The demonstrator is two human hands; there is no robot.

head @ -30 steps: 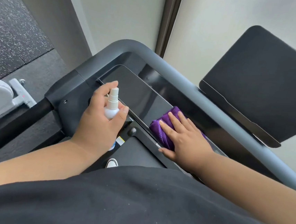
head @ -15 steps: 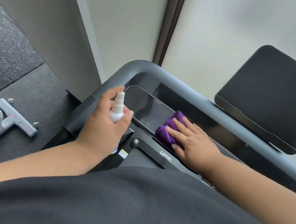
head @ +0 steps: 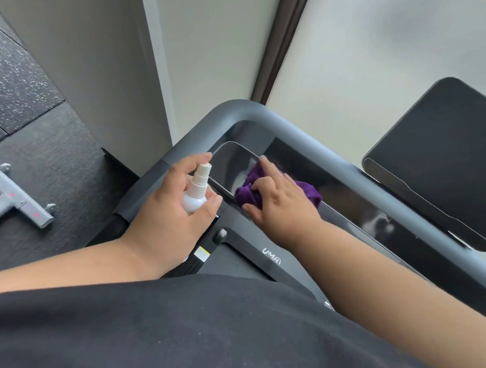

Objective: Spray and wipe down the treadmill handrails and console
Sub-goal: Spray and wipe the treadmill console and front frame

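Head view, looking down over a black shirt (head: 221,330) at the treadmill front.

Writing: white logo "UMA" (head: 271,252) on the black deck cover, just below the right hand (head: 281,205); letters seen upside down. Small yellow/white sticker (head: 202,253) below the left hand (head: 170,221), text too small to read. No readable label on the bottle.

Left grip: fingers curled closed round a small white spray bottle (head: 196,191), nozzle up, forefinger raised beside the pump head. Bottle held just left of the console screen (head: 231,165), w/ the nozzle close to its left edge.

Right grip: hand flat, fingers spread, pressing a purple cloth (head: 249,193) onto the glossy dark screen near its left end; forefinger stretched fwd past the cloth, thumb on the screen's lower edge. Cloth bunched under palm, part showing to the right of the hand.

Surroundings: grey handrail (head: 314,137) curves round beyond both hands, running off to the right. Black knob (head: 219,235) between the two wrists. Dark tablet shelf (head: 445,161) well to the right of the right grip, past the rail. Left of the left grip: speckled rubber floor (head: 13,87) and the grey foot of another machine (head: 17,200). Wall and dark vertical frame (head: 282,39) behind.
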